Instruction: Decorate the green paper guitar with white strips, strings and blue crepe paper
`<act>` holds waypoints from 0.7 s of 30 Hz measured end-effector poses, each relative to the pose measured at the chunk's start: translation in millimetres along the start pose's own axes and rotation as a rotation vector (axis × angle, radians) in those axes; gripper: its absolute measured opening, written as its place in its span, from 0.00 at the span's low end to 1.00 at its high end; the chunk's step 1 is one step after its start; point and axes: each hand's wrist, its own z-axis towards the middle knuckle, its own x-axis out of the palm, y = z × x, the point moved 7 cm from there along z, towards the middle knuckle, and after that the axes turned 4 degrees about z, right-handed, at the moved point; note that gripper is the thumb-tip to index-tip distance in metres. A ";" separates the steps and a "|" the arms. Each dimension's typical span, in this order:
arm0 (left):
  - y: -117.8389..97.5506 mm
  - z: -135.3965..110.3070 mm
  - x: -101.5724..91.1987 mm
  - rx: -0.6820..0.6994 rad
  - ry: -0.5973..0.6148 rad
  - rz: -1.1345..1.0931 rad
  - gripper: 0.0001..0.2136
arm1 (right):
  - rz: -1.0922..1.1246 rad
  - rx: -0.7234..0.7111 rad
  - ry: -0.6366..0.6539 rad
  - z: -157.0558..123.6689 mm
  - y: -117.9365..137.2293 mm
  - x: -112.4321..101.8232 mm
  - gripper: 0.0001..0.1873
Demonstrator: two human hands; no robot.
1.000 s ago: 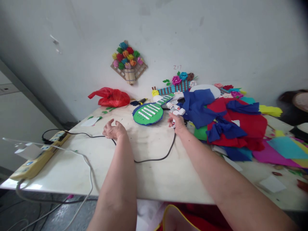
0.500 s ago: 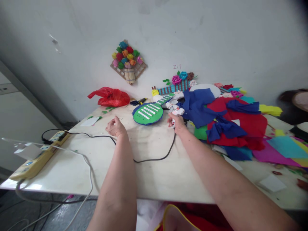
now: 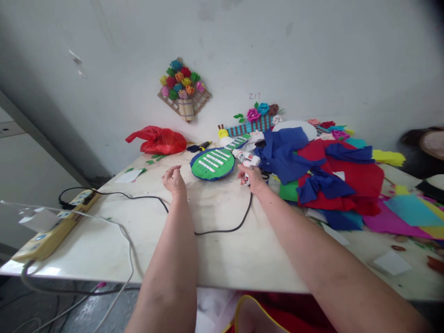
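Here, glue gun (image 3: 244, 158) in right hand (image 3: 251, 178), grip tight around it, just beside green guitar (image 3: 212, 164).

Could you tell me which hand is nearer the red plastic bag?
Left. The left hand is right of the red plastic bag, nearer the camera; the right hand grips a glue gun beyond the green guitar craft.

Definitely a craft workshop, going by the heap of coloured sheets (image 3: 347, 180) on the worktable (image 3: 222, 249), the paper flower bouquet (image 3: 182, 88) stuck on the bare wall, the green cardboard guitar (image 3: 215, 163), scissors (image 3: 197, 147), glue gun (image 3: 247, 159) and a power strip (image 3: 52, 231) with cables trailing off.
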 end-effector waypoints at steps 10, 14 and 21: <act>-10.2 -11.8 18.0 -0.044 0.159 -0.227 0.12 | -0.132 -0.048 0.168 -6.4 0.1 19.7 0.14; -11.0 -13.0 22.5 -0.043 0.210 -0.295 0.14 | -0.172 -0.035 0.171 -8.5 0.5 22.9 0.13; -4.6 -12.9 29.1 -0.113 0.238 -0.425 0.08 | -0.154 -0.039 0.157 -8.0 -0.7 21.1 0.13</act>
